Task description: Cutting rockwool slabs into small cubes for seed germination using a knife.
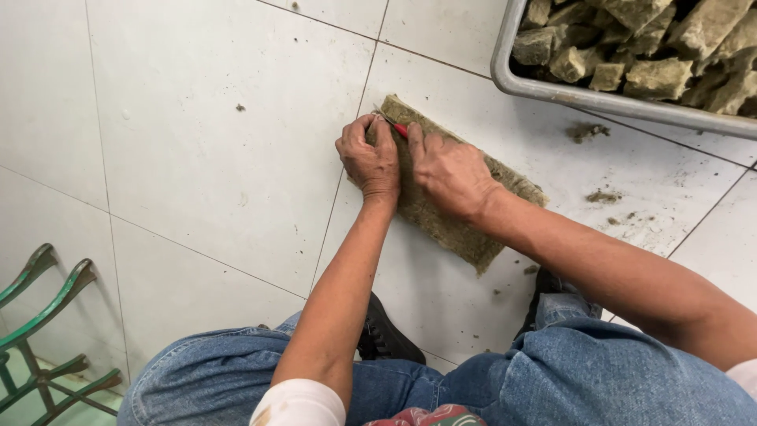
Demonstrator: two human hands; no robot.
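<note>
A flat olive-brown fibrous slab (449, 221) lies on the white tiled floor (221, 158). My left hand (369, 162) presses down on the slab's near-left end, fingers curled over its edge. My right hand (449, 173) rests on the slab beside it and grips a small red-handled blade (398, 128) that touches the slab's far end. Both forearms reach forward from my knees in blue jeans.
A grey metal tub (583, 99) full of cut olive-brown blocks (654, 75) stands at the top right. Crumbs of the same material (603, 197) lie on the tiles near it. A green metal frame (39, 315) stands at the lower left. My dark shoes (386, 335) sit below the slab.
</note>
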